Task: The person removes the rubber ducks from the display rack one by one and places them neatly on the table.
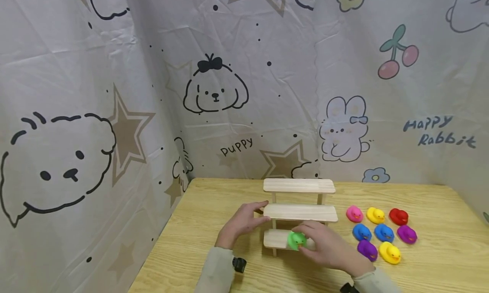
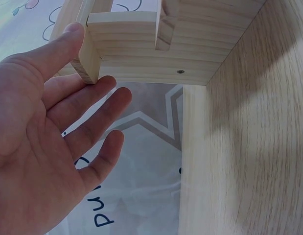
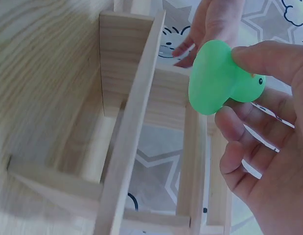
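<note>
My right hand (image 1: pixel 324 244) pinches a green rubber duck (image 1: pixel 296 240) between thumb and fingers. In the head view the duck overlaps the lowest board of a three-tier wooden display shelf (image 1: pixel 299 212); the right wrist view shows the green duck (image 3: pixel 215 78) held near the boards, and I cannot tell whether it touches. At the left end of the middle board, my left hand (image 1: pixel 244 223) holds the shelf. The left wrist view has the left hand's (image 2: pixel 58 122) thumb on one face of the board end (image 2: pixel 87 61) and the index finger behind it, other fingers extended.
Right of the shelf, several rubber ducks sit in loose rows on the wooden table (image 1: pixel 214 195): a pink duck (image 1: pixel 354 214), a red duck (image 1: pixel 399 216), plus yellow ducks, blue ducks and purple ducks. A printed curtain (image 1: pixel 244 127) hangs behind and at both sides.
</note>
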Motion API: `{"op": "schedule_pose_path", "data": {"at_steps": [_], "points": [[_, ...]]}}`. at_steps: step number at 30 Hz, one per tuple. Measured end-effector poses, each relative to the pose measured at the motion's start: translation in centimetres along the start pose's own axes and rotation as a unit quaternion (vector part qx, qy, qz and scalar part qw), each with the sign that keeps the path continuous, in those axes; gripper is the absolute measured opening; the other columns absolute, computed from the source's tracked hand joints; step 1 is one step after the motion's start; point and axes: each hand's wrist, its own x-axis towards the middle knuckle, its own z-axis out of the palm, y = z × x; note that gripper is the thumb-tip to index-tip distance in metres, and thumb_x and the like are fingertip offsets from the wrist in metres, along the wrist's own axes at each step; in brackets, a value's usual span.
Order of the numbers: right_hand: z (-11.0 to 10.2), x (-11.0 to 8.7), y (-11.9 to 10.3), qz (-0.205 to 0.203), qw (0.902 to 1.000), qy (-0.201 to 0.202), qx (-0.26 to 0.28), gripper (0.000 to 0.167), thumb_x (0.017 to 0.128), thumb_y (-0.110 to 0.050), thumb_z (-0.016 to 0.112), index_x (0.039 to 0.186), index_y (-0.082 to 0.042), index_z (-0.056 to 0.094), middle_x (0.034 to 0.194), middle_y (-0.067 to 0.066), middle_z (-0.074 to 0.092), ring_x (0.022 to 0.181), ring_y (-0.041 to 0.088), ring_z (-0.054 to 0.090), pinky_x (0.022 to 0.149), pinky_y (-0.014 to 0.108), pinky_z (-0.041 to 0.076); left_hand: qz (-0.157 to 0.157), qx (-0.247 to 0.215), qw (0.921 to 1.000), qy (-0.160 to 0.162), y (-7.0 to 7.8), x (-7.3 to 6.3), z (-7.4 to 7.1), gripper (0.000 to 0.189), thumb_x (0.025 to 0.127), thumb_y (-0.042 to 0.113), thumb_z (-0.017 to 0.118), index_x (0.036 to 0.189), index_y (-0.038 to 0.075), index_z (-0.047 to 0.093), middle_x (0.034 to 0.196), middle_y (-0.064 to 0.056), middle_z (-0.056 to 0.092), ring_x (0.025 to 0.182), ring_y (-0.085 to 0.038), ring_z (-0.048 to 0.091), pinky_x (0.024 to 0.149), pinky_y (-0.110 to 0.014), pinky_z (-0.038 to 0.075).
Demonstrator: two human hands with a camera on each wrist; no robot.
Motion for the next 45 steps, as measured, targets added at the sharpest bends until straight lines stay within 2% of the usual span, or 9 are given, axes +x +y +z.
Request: {"op": "schedule_pose_path", "data": {"at_steps": [6,13,22,29,37,40,45], "points": [[-1.2,-1.0,0.4,0.006,0.9997,0.018,0.017,0.037,0.076,-0.014,0.078,0.109,-0.015,0.063,0.104,-0.01,0.059,0.088,0.004,0.055,0.074,0.028,0.053,0.0,-0.007,1.0,-0.003,0.2,-0.1,0.0,0.055,0.092,0.034,0.063,0.139,0.01,0.048,0.13,-0.007,0.057,0.11,-0.021,0.057,0.09,-0.037,0.047],[-2.4,-1.8,0.7,0.044,0.999,-0.004,-0.004,0.037,0.077,-0.019,0.078,0.11,-0.018,0.063,0.105,-0.013,0.057,0.091,0.004,0.055,0.078,0.03,0.053,-0.009,-0.004,0.9999,-0.002,0.1,-0.1,-0.1,0.055,0.092,0.034,0.063,0.139,0.01,0.048,0.129,-0.007,0.057,0.11,-0.02,0.057,0.091,-0.036,0.047],[-3.1,-2.9,1.6,0.009,0.9989,0.042,-0.02,0.039,0.071,-0.013,0.08,0.107,-0.015,0.064,0.103,-0.012,0.059,0.091,0.006,0.057,0.076,0.03,0.053,-0.008,-0.009,0.9999,-0.004,0.2,-0.1,-0.2,0.055,0.093,0.033,0.062,0.14,0.009,0.047,0.132,-0.006,0.056,0.112,-0.02,0.056,0.092,-0.036,0.046],[-3.4,-3.7,2.3,-0.001,0.9975,0.069,-0.017,0.043,0.068,-0.008,0.081,0.108,-0.012,0.064,0.103,-0.012,0.058,0.085,0.002,0.053,0.073,0.022,0.052,-0.007,-0.009,0.9999,-0.004,0.2,-0.1,-0.2,0.055,0.092,0.034,0.062,0.14,0.01,0.047,0.132,-0.007,0.056,0.106,-0.02,0.059,0.089,-0.035,0.047],[-4.2,-4.6,3.1,0.016,0.996,0.082,-0.032,0.045,0.067,-0.008,0.083,0.109,-0.011,0.065,0.104,-0.01,0.06,0.084,0.002,0.056,0.072,0.023,0.053,-0.005,-0.002,1.0,-0.004,0.0,-0.1,-0.1,0.055,0.092,0.036,0.062,0.14,0.012,0.048,0.132,-0.005,0.055,0.113,-0.019,0.055,0.094,-0.037,0.046],[-4.6,-5.0,3.5,0.012,0.995,0.09,-0.042,0.046,0.065,-0.007,0.083,0.107,-0.011,0.066,0.103,-0.01,0.06,0.083,0.002,0.056,0.073,0.017,0.051,-0.005,-0.003,1.0,-0.004,0.0,-0.1,-0.1,0.055,0.092,0.036,0.062,0.14,0.012,0.048,0.132,-0.005,0.056,0.113,-0.019,0.055,0.094,-0.037,0.046],[-5.3,-5.7,4.2,0.006,0.9933,0.102,-0.055,0.047,0.062,-0.006,0.084,0.106,-0.012,0.067,0.102,-0.01,0.06,0.086,0.005,0.056,0.081,0.005,0.04,-0.007,-0.008,0.9999,-0.004,0.0,-0.1,-0.2,0.055,0.092,0.036,0.062,0.139,0.011,0.048,0.132,-0.006,0.056,0.112,-0.019,0.056,0.091,-0.035,0.047]]}}
